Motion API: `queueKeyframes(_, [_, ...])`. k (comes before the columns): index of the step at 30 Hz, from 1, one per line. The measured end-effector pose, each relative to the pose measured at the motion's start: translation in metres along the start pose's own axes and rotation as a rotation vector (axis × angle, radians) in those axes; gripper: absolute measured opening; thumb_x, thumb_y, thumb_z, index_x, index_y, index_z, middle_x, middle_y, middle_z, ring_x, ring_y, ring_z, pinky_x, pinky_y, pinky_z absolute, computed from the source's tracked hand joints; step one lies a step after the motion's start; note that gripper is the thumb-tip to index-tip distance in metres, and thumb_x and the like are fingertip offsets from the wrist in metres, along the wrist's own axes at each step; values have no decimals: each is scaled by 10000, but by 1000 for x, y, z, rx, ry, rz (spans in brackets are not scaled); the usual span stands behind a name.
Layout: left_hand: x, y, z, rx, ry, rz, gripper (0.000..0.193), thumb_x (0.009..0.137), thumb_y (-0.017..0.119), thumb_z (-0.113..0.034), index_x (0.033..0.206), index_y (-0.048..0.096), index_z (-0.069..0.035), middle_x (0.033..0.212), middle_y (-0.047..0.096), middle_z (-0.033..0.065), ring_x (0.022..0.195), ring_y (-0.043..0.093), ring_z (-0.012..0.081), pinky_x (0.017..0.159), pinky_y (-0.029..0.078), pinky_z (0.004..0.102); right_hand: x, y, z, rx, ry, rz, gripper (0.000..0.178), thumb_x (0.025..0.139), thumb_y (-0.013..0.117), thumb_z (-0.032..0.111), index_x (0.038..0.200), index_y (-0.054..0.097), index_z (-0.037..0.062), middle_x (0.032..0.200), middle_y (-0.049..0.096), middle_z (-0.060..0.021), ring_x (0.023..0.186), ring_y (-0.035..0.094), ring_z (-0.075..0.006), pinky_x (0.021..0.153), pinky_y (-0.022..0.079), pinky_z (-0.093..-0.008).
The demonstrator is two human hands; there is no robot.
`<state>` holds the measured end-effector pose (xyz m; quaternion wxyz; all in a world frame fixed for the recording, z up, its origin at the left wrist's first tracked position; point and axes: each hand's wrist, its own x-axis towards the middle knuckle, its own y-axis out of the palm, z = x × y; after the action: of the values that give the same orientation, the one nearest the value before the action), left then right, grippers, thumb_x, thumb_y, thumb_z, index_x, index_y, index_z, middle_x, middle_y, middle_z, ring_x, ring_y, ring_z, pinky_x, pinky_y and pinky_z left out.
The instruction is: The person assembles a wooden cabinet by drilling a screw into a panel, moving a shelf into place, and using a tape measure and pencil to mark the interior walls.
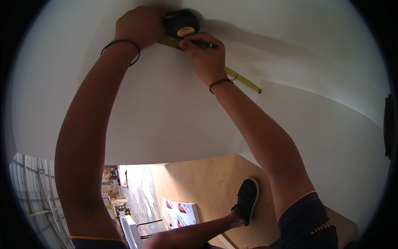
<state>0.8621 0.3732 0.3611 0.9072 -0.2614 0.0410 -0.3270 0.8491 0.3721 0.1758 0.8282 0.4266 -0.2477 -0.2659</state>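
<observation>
Near the top of the head view, my left hand [140, 27] is closed on a black tape measure [181, 20] with a yellow round label. Its yellow blade [243, 79] runs out to the right along a white panel [178, 108], and the end lies by a corner where panels meet. Pinched in my right hand [207, 58] is a black pen [205, 44], held close under the tape case and over the blade. The pen's tip is partly hidden by my fingers. Both arms are raised, with a dark band round each wrist.
White panels surround me above and at the right [323, 124]. Below is a wooden floor [215, 178] with a black shoe [248, 199] on my foot. A printed white board package [180, 212] lies there. At lower left are a corrugated wall [39, 199] and cluttered shelves [111, 182].
</observation>
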Motion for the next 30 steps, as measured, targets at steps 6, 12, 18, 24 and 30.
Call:
queueKeyframes(6, [2, 4, 7, -36, 37, -44, 254, 810, 627, -218, 1050, 704, -185, 1021, 700, 81, 975, 671, 280, 836, 542, 413, -7, -5, 15, 155, 102, 21, 87, 805, 722, 67, 878, 697, 27, 812, 688, -36, 760, 632, -116, 720, 492, -238])
queueKeyframes(12, [-4, 5, 11, -335, 145, -32, 301, 779, 701, -251, 1042, 683, -106, 976, 684, 111, 878, 652, 325, 805, 522, 422, -44, -67, 51, 167, 109, -103, 248, 987, 547, 216, 1122, 594, 14, 939, 690, -93, 882, 684, -190, 747, 551, -302])
queueKeyframes(18, [-75, -45, 1, -616, 149, -14, 221, 767, 716, -173, 928, 650, -37, 848, 650, 150, 749, 611, 339, 699, 488, 389, -128, -136, 106, -99, 141, -177, 316, 1026, 455, 256, 1194, 539, 1, 1073, 662, -143, 1035, 638, -206, 830, 536, -337])
queueKeyframes(24, [-171, -71, -46, -682, 337, -511, 95, 754, 643, -146, 843, 624, -117, 722, 602, 124, 738, 601, 347, 686, 480, 446, -201, -138, 193, -256, 56, 55, 634, 914, 648, 371, 1362, 386, 7, 1302, 534, -181, 1182, 556, -280, 880, 519, -378])
queueKeyframes(30, [-276, -110, -87, -774, 446, -257, 91, 717, 685, -237, 663, 631, -187, 615, 609, -24, 619, 609, 151, 672, 367, 327, -262, -112, 265, -603, -6, 309, 766, 787, 808, 222, 1366, 373, -29, 1299, 504, -184, 1188, 537, -247, 951, 496, -392])
